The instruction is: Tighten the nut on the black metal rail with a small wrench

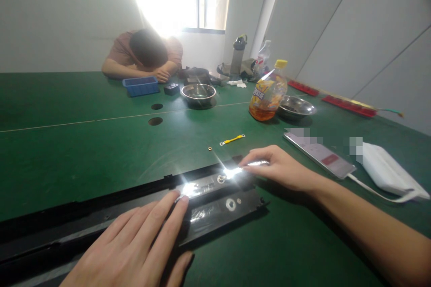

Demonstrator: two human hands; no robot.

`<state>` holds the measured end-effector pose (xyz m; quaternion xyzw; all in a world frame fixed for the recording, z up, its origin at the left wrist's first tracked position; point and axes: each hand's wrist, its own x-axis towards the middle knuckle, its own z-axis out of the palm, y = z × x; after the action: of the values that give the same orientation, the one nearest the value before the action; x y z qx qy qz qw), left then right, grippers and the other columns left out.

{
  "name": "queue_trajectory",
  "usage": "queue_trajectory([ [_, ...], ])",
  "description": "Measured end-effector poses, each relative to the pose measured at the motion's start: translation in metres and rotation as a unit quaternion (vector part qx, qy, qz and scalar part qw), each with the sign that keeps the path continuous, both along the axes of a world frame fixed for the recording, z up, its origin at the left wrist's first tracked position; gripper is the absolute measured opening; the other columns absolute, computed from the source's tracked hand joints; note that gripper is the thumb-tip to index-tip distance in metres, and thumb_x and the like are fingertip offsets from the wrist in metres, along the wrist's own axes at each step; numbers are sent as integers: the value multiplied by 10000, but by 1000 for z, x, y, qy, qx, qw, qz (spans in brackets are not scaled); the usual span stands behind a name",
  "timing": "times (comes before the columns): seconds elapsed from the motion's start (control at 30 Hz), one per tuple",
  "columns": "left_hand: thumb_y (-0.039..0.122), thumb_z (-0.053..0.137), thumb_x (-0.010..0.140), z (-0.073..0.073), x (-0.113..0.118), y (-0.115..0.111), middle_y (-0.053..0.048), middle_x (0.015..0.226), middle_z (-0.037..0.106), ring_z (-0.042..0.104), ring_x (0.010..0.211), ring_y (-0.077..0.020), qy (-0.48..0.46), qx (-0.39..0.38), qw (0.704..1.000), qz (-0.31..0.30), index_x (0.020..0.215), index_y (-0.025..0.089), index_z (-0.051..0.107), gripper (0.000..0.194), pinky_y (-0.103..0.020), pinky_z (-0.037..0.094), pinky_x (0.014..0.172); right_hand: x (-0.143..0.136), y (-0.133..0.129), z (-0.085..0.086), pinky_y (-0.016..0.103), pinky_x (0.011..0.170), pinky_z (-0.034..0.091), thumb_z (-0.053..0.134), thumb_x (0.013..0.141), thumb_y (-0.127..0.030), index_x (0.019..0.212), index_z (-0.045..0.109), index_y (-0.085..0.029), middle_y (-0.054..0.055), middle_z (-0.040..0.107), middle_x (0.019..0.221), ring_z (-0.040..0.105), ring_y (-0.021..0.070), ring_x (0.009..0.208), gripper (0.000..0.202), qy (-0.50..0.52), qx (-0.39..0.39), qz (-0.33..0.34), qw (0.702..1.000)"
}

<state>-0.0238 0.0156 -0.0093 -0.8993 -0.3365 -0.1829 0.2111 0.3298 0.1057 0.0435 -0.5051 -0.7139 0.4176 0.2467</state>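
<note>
Across the green table lies a long black metal channel, with bolts and washers at its right end. My left hand rests on it with fingers stretched out, pressing near a shiny strip. At the right end, my right hand is closed round a shiny metal wrench. The wrench's far end is by a nut on the channel; glare hides whether it grips the nut. Beyond the channel lie a yellow cable with ring terminals and a small brass-coloured nut.
A phone on a white cable and a white power bank lie at right. Farther back are a drink bottle, metal bowls, a blue bin and red strips. Opposite, a person leans on the table.
</note>
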Motion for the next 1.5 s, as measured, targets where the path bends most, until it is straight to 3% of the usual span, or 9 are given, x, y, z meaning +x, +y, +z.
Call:
queue_trajectory([
  [0.73,494,697,893,-4,-1,1,-107,1590,553,598,1287,-311,-3,3,1000,6,1617,145,424,848,-452,418,1109,2,0,-2,390,957,560,783,862,-430,967,864,-199,84,847,1051,767,279,991,266,5,5,-6,1000],
  [1.23,531,680,905,5,0,-1,-98,1518,630,670,1230,-296,16,17,1000,13,1605,157,439,829,-421,524,1011,3,2,-1,399,963,560,785,866,-450,971,863,-201,72,847,1046,762,274,989,280,-4,2,7,1000],
  [1.5,503,688,902,-2,-3,-1,-105,1592,557,622,1279,-313,11,5,1000,10,1614,144,425,840,-459,463,1071,4,3,-5,379,965,553,772,895,-413,995,860,-195,70,846,1059,762,261,1006,255,4,6,30,1000],
])
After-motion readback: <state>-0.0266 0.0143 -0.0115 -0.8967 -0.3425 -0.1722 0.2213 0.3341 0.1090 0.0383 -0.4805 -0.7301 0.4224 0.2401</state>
